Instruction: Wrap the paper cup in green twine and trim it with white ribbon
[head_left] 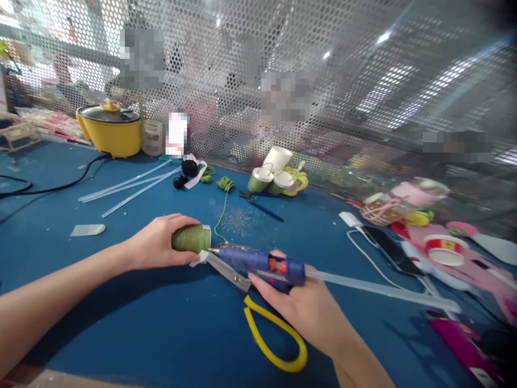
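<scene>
My left hand (163, 241) is closed around a green yarn-wrapped cylinder (189, 238), which lies on its side with a white rim facing right. In my right hand (302, 302) is a blue glue gun (258, 262), a long clear glue stick (383, 292) sticking out of its back. The gun's nozzle points left and meets or nearly meets the lower rim of the cylinder. Beneath the gun lie scissors (278, 345) with yellow handles, their blades reaching toward the cylinder. A green yarn strand (221, 215) runs from behind the gun to a small green yarn bundle (225, 184).
Blue-handled pliers (262, 207) lie behind the gun, near white-and-green cups (278, 172). Several glue sticks (129, 186) and black yarn balls (189, 168) are at left, before a yellow electric pot (113, 134). A phone (390, 249) and cable lie right. Perforated metal mesh (323, 108) stands behind.
</scene>
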A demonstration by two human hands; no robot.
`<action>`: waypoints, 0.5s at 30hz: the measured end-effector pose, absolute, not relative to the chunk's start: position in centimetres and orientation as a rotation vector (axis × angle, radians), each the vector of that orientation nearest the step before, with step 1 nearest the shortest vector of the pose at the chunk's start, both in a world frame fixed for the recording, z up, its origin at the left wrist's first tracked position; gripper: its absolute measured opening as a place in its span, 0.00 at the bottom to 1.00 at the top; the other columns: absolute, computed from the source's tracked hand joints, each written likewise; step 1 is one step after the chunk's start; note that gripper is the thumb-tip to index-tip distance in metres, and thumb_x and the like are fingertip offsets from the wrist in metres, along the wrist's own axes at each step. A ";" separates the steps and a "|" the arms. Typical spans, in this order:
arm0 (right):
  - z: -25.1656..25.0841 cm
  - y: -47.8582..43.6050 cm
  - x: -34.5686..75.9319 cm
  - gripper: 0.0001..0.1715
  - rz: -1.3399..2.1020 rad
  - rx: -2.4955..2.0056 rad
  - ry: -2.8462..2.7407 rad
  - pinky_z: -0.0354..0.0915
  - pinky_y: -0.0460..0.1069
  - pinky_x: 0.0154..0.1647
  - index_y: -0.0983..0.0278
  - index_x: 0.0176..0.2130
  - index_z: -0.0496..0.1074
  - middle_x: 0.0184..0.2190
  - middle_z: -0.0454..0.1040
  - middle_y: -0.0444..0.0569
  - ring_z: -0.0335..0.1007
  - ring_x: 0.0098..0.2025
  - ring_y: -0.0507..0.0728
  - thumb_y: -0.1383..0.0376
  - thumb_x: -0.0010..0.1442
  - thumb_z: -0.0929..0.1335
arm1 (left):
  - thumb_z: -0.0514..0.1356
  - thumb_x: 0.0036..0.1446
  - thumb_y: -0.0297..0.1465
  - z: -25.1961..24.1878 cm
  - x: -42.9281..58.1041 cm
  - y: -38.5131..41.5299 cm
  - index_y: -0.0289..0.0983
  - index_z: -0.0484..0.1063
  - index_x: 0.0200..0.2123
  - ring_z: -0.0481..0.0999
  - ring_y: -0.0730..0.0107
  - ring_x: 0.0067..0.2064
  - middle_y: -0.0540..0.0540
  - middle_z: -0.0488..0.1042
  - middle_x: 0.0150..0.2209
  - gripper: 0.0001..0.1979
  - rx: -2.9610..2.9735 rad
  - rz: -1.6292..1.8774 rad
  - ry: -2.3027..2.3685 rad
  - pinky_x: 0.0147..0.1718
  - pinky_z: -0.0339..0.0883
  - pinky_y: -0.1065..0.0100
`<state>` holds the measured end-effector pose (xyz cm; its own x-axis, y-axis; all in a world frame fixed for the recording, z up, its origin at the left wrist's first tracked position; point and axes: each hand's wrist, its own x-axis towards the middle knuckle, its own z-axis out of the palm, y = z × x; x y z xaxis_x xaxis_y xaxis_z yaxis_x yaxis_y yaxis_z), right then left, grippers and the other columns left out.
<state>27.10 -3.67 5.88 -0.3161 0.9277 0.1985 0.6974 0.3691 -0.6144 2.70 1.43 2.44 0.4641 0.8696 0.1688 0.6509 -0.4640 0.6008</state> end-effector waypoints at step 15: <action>5.9 -3.6 27.1 0.10 0.081 -1.327 -2.327 0.71 0.49 0.35 0.63 0.30 0.73 0.29 0.77 0.50 0.75 0.32 0.58 0.65 0.53 0.63 | 0.62 0.44 0.39 2.2 2.7 1.2 0.36 0.66 0.48 0.72 0.63 0.38 0.43 0.71 0.41 0.27 2.301 0.664 1.238 0.38 0.66 0.66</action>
<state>27.06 -3.58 5.92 -0.4306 0.8281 0.3588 0.8013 0.5337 -0.2703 2.71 1.20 2.20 0.4833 0.8519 0.2018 0.6395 -0.5009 0.5832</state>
